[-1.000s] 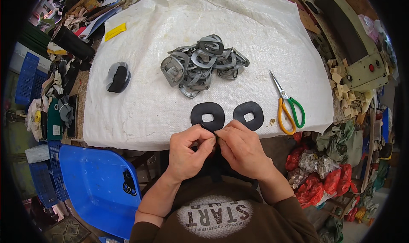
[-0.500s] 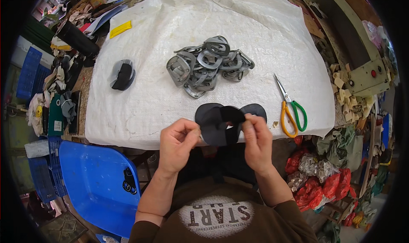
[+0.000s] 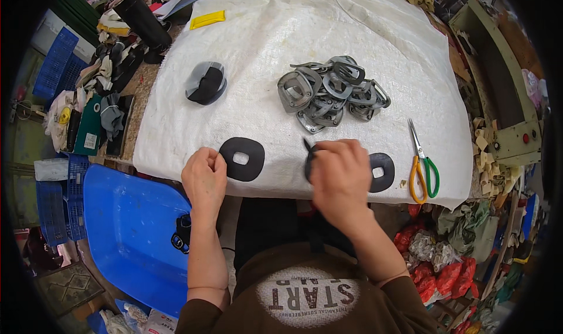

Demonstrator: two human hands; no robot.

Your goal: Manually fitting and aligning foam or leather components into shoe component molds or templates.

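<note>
A white cloth [image 3: 258, 41] covers most of the work table [image 3: 141, 91], its near edge hanging just in front of the seated person. Beside it on the left, lower down, stands a big blue tub [image 3: 138, 231]. Grey metal frames lie heaped in a pile [image 3: 331, 94] on the cloth. Below the heap work two bare hands, well apart: the left hand [image 3: 205, 173] drawn narrow, thumb and fingers together, the right hand [image 3: 340, 173] curled downward. Scissors [image 3: 420, 152] lie on the far right, one handle yellow, one green. Three black pads sit along the near edge. The left pad [image 3: 250, 169] meets the left hand's fingers; the middle pad [image 3: 309, 165] is mostly under the right hand; the right pad [image 3: 384, 181] is partly covered. I can't tell whether either hand grips. Farther back lies a yellow packet [image 3: 207, 20].
</note>
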